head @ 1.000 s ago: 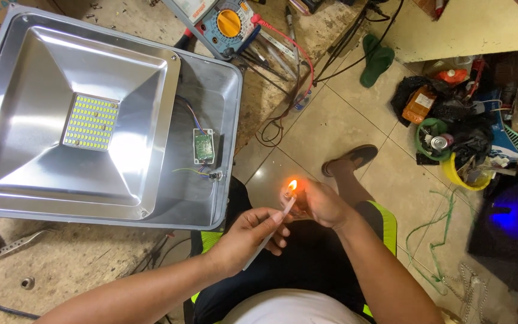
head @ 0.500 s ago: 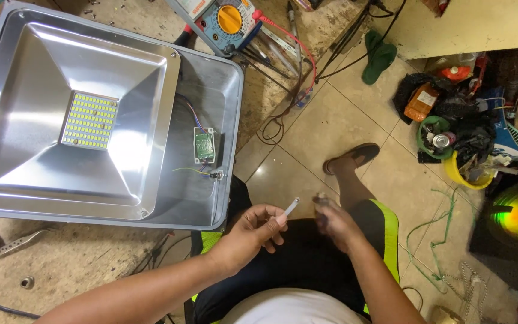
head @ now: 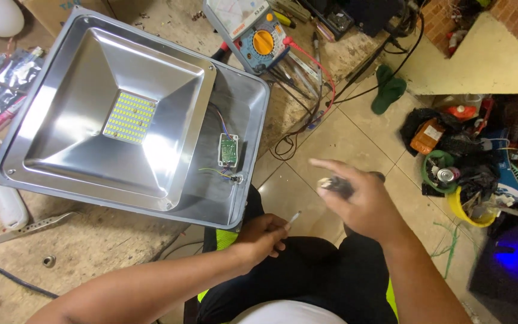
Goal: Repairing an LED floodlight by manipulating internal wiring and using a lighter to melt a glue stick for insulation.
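My left hand (head: 263, 236) pinches a thin white stick-like piece (head: 294, 218), its tip pointing up and to the right, above my lap. My right hand (head: 355, 195) is raised over the tiled floor, blurred, with fingers spread and a small dark lighter (head: 334, 185) held under the thumb. No flame shows. To the left lies a large grey floodlight housing (head: 242, 114) with a shiny reflector, a yellow LED panel (head: 129, 117) in its middle and a small green circuit board (head: 228, 149) with thin wires at its right side.
A blue-and-grey multimeter (head: 253, 31) with red and black leads lies on the worn bench beyond the housing. A metal bracket (head: 34, 226) and a black cable (head: 7, 275) lie lower left. Green sandal (head: 388, 89), cans and clutter (head: 457, 162) crowd the floor right.
The flame that burned at the stick's tip is out. My right hand has lifted up and away to the right with the lighter; my left hand stays put.
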